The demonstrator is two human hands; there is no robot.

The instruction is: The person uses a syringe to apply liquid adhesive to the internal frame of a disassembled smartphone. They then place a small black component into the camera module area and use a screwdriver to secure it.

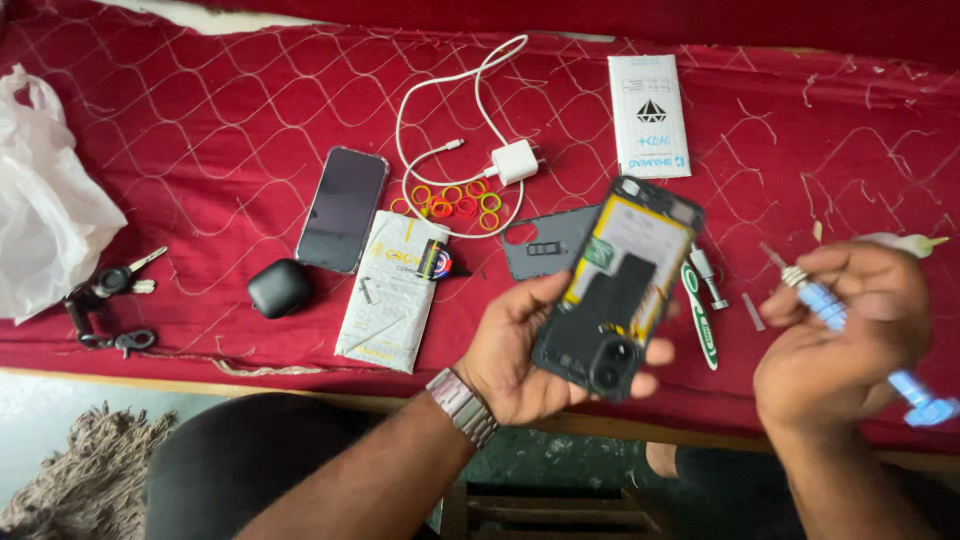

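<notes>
The left hand (520, 350) grips an opened phone (618, 288) while the right hand (840, 330) clasps a blue-handled screwdriver (850, 330) above the red bed (200, 130).

Before you lies a low surface covered in a deep red quilted cloth (200, 120) with pale wavy stitching, its wooden edge (300, 395) catching soft daylight, and a frayed beige rug (70, 470) on the pale floor (30, 400) below.

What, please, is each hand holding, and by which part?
Left hand: opened phone, gripped around its lower, camera end. Right hand: blue screwdriver, by its handle.
</notes>
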